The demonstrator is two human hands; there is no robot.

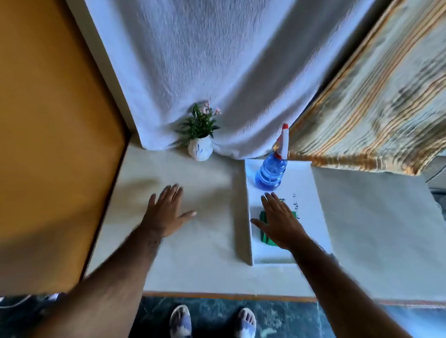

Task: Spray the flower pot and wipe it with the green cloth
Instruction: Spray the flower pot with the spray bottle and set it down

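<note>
A small white flower pot (200, 148) with blue marks holds a green plant with pink flowers and stands at the back of the table against the white curtain. A blue spray bottle (270, 173) with a white and red trigger head stands at the far end of a white tray (312, 190). The green cloth (263, 228) lies in the tray, mostly hidden under my right hand (278, 220), which is flat with fingers spread above it. My left hand (165, 211) hovers open over the bare table, in front of the pot.
The table (193, 258) is covered in pale cloth, and its front edge runs just above my feet. An orange wall (36, 131) borders the left. A white curtain (210, 63) and a striped curtain (391, 87) hang behind.
</note>
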